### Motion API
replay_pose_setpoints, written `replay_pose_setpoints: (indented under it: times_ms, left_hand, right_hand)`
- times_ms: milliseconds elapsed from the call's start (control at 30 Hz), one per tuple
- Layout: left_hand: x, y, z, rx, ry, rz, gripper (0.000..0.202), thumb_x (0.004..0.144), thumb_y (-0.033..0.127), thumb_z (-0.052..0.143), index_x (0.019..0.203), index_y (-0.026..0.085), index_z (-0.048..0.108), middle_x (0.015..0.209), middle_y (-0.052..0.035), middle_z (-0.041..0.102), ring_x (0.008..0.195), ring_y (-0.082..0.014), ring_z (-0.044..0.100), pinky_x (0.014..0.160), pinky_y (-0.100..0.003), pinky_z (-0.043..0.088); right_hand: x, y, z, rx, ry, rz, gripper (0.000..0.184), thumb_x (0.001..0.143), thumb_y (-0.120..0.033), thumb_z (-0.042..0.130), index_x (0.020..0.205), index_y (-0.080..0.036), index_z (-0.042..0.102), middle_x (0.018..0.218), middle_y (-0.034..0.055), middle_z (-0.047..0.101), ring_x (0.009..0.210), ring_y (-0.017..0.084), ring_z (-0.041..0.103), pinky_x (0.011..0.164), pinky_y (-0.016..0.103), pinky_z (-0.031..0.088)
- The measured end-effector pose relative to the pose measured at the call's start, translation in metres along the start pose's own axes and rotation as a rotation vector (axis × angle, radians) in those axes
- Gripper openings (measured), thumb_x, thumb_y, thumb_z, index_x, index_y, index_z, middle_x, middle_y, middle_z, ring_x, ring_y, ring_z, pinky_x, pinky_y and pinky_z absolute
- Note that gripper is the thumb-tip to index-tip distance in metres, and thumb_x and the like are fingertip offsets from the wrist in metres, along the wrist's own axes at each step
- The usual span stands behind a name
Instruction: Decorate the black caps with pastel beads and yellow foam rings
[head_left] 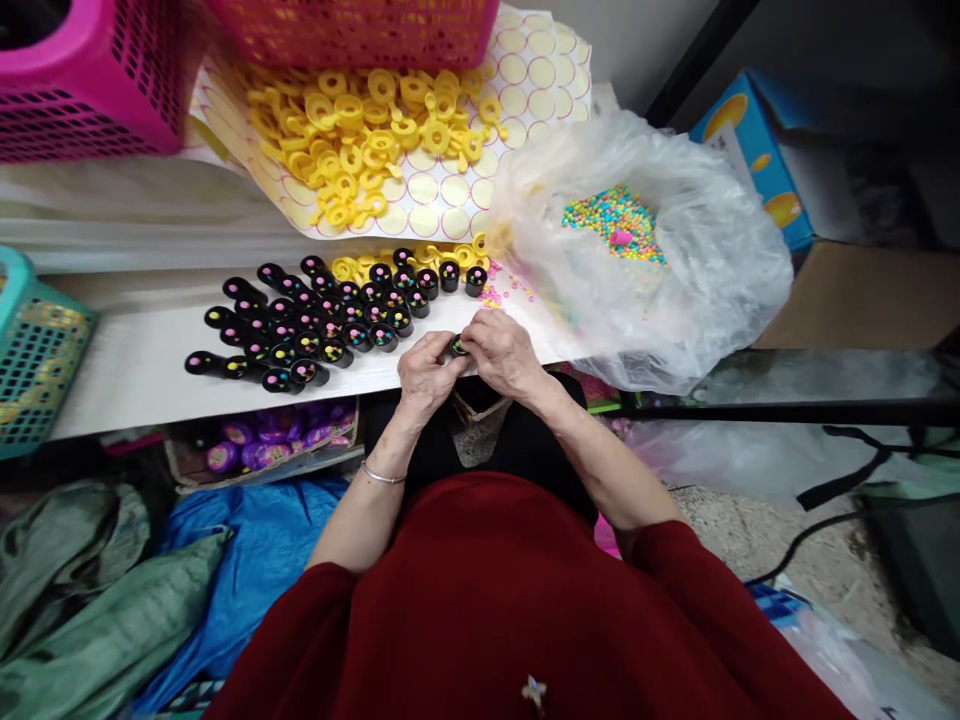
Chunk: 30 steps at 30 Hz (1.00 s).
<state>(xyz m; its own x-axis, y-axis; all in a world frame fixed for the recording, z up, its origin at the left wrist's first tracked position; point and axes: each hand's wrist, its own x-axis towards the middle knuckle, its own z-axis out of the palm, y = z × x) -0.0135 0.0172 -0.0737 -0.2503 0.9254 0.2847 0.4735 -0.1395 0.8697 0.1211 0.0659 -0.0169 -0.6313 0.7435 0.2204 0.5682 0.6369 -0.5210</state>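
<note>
My left hand and my right hand meet at the front edge of the white table. Both pinch a small black tube between their fingertips; its open top shows coloured beads. Just beyond the hands stand several black tubes in rows, each with coloured beads inside. Farther back lies a heap of yellow ring caps on a sheet of round stickers. To the right a clear plastic bag holds a mound of tiny pastel beads.
Pink baskets stand at the back left and a teal basket at the left edge. A blue box sits at the right rear. Loose pink beads lie by the bag. Bags and cloth lie under the table.
</note>
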Motion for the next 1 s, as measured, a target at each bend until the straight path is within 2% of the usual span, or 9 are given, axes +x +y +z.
replay_pose_setpoints:
  times_ms: [267, 500, 733, 867, 1000]
  left_hand:
    - [0.000, 0.004, -0.001, 0.034, -0.002, 0.024, 0.020, 0.068, 0.020, 0.062, 0.087, 0.019, 0.068, 0.075, 0.0016, 0.061, 0.061, -0.0095, 0.047, 0.058, -0.022, 0.039]
    - [0.000, 0.004, -0.002, 0.059, -0.015, 0.055, 0.019, 0.069, 0.021, 0.063, 0.088, 0.018, 0.067, 0.079, 0.0003, 0.063, 0.064, -0.0106, 0.051, 0.061, -0.022, 0.041]
    - [0.000, 0.006, -0.002, 0.069, -0.015, 0.042, 0.018, 0.069, 0.020, 0.063, 0.087, 0.019, 0.067, 0.077, 0.0006, 0.062, 0.064, -0.0105, 0.049, 0.060, -0.022, 0.040]
    - [0.000, 0.006, -0.002, 0.048, -0.006, 0.035, 0.018, 0.069, 0.019, 0.062, 0.086, 0.019, 0.067, 0.074, 0.0014, 0.060, 0.061, -0.0099, 0.047, 0.058, -0.022, 0.039]
    - [0.001, 0.006, -0.001, 0.045, 0.008, 0.041, 0.018, 0.069, 0.019, 0.060, 0.086, 0.019, 0.066, 0.072, 0.0022, 0.058, 0.061, -0.0097, 0.046, 0.057, -0.022, 0.039]
  right_hand:
    - [0.003, -0.003, -0.002, -0.096, -0.075, 0.005, 0.022, 0.087, -0.015, 0.044, 0.077, -0.016, 0.063, 0.080, 0.0077, 0.055, 0.080, 0.021, 0.045, 0.071, 0.033, 0.036]
    - [0.003, -0.003, -0.002, -0.112, -0.079, 0.010, 0.023, 0.088, -0.015, 0.042, 0.078, -0.017, 0.063, 0.082, 0.0077, 0.055, 0.081, 0.021, 0.044, 0.072, 0.033, 0.035]
    - [0.003, -0.004, -0.002, -0.183, -0.091, -0.040, 0.024, 0.088, -0.014, 0.040, 0.077, -0.015, 0.062, 0.081, 0.0082, 0.054, 0.077, 0.021, 0.042, 0.070, 0.033, 0.034]
    - [0.008, -0.008, -0.006, -0.273, -0.151, -0.085, 0.021, 0.085, -0.010, 0.043, 0.076, -0.016, 0.061, 0.080, 0.0081, 0.053, 0.076, 0.021, 0.040, 0.067, 0.033, 0.032]
    - [0.013, -0.010, -0.012, -0.286, -0.239, -0.116, 0.014, 0.083, -0.014, 0.050, 0.075, -0.015, 0.061, 0.080, 0.0081, 0.053, 0.076, 0.021, 0.040, 0.066, 0.033, 0.032]
